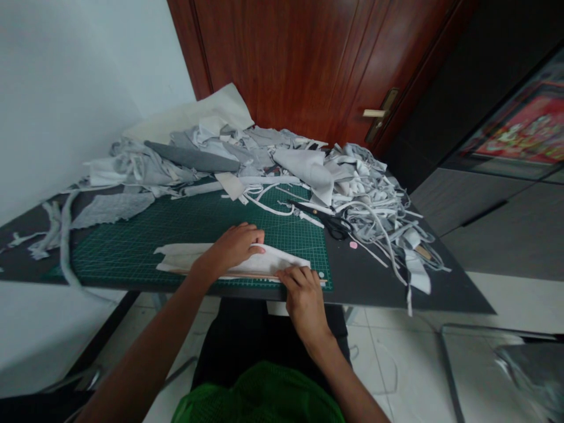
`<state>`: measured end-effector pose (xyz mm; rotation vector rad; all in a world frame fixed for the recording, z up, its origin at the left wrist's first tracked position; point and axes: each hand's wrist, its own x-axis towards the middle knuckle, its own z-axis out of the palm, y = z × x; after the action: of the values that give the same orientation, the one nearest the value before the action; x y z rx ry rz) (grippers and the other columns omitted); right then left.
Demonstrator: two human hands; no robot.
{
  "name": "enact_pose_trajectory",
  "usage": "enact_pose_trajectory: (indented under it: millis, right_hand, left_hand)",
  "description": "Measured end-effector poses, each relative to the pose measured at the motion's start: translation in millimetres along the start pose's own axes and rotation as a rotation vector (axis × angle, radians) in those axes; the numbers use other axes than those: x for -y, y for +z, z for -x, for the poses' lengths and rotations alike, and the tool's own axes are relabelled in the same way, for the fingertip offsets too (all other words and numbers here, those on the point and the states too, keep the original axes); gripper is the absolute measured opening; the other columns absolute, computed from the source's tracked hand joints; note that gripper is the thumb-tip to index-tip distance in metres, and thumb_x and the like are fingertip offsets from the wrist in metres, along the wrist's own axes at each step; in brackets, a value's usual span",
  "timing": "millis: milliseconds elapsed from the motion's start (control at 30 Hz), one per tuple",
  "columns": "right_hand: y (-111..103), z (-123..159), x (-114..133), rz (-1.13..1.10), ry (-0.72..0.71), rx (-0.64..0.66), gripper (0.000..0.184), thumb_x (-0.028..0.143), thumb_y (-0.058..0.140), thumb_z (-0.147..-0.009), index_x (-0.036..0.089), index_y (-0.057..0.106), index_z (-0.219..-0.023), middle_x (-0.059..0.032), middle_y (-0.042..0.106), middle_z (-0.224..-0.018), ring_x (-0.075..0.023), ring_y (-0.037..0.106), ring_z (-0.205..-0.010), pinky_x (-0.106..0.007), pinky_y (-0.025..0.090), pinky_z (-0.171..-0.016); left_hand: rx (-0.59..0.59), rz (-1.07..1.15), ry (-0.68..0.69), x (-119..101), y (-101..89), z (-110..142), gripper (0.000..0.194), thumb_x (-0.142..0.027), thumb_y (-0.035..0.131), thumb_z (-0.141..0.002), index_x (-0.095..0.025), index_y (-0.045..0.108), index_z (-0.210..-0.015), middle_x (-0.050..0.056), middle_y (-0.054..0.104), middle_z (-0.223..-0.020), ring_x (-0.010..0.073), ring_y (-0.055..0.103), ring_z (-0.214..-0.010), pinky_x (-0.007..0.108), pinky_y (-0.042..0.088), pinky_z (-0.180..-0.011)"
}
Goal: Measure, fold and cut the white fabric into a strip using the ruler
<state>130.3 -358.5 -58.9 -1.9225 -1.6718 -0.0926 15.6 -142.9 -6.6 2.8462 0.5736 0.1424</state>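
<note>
A folded strip of white cloth (282,258) lies along the near edge of the green cutting mat (145,235). My left hand (233,247) rests over its middle, fingers curled at the far edge and thumb on the cloth. With bent fingers held together, my right hand (304,288) grips the cloth's near right corner. A thin wooden-looking stick (247,274) runs along the near edge; its right end shows past my right fingers. Black-handled scissors (337,226) lie beyond the right hand, blades across the mat's edge.
Grey and white fabric scraps (145,164) pile along the back of the dark table (374,294). A tangle of cut strips (370,188) sits at right. One pink piece (353,245) lies by the scissors. A wooden door (286,64) stands behind, with a dark cabinet (489,217) at right.
</note>
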Motion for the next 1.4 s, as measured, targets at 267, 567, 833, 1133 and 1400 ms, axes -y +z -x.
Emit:
enact_pose_trajectory:
  millis: [267, 567, 833, 1133, 1400]
  right_hand:
    - [4.1, -4.1, -2.5, -0.021, -0.009, -0.044, 0.044, -0.003, 0.055, -0.093, 0.022, 0.071, -0.124, -0.0056, 0.072, -0.111, -0.0244, 0.054, -0.099, -0.039, 0.039, -0.088]
    - [-5.5, -17.4, -6.2, -0.062, 0.042, 0.005, 0.037, 0.001, 0.052, -0.095, 0.020, 0.074, -0.117, -0.0062, 0.076, -0.111, -0.0245, 0.061, -0.101, -0.037, 0.044, -0.092]
    - [-6.3, -23.1, -6.5, -0.049, 0.072, -0.001, 0.040, -0.001, 0.050, -0.095, 0.021, 0.073, -0.119, -0.0059, 0.076, -0.107, -0.0230, 0.065, -0.098, -0.034, 0.046, -0.090]
    - [-3.6, -20.3, -1.8, 0.028, 0.091, -0.006, 0.044, -0.003, 0.049, -0.093, 0.021, 0.072, -0.122, -0.0066, 0.074, -0.110, -0.0266, 0.057, -0.098, -0.039, 0.044, -0.086]
    - [-0.8, -6.3, -0.3, 0.067, 0.033, -0.017, 0.040, 0.003, 0.054, -0.098, 0.024, 0.069, -0.130, -0.0061, 0.072, -0.115, -0.0268, 0.054, -0.101, -0.041, 0.040, -0.084]
  left_hand:
    - [-0.117, 0.024, 0.030, -10.2, -8.3, 19.6, 0.022, -0.026, 0.058, -0.095, -0.021, 0.062, -0.116, 0.008, 0.065, -0.119, 0.0254, 0.057, -0.114, 0.041, 0.045, -0.099]
    - [-0.661, 0.100, -0.020, -81.1, 58.6, 107.4, 0.023, -0.007, 0.048, -0.093, -0.024, 0.063, -0.087, 0.004, 0.066, -0.092, 0.0199, 0.063, -0.092, 0.037, 0.053, -0.087]
    - [-0.676, 0.040, -0.141, -67.2, 64.2, 95.4, 0.031, -0.006, 0.048, -0.092, -0.024, 0.066, -0.109, 0.008, 0.066, -0.116, 0.0260, 0.060, -0.116, 0.046, 0.049, -0.105]
    - [-0.595, -0.061, -0.213, -68.4, 70.0, 94.8, 0.032, -0.018, 0.048, -0.097, -0.022, 0.063, -0.124, 0.011, 0.066, -0.111, 0.0302, 0.057, -0.107, 0.047, 0.047, -0.095]
    - [-0.668, -0.101, -0.211, -70.9, 69.8, 101.2, 0.015, -0.015, 0.056, -0.092, -0.023, 0.067, -0.097, 0.012, 0.058, -0.113, 0.0302, 0.054, -0.108, 0.049, 0.044, -0.096]
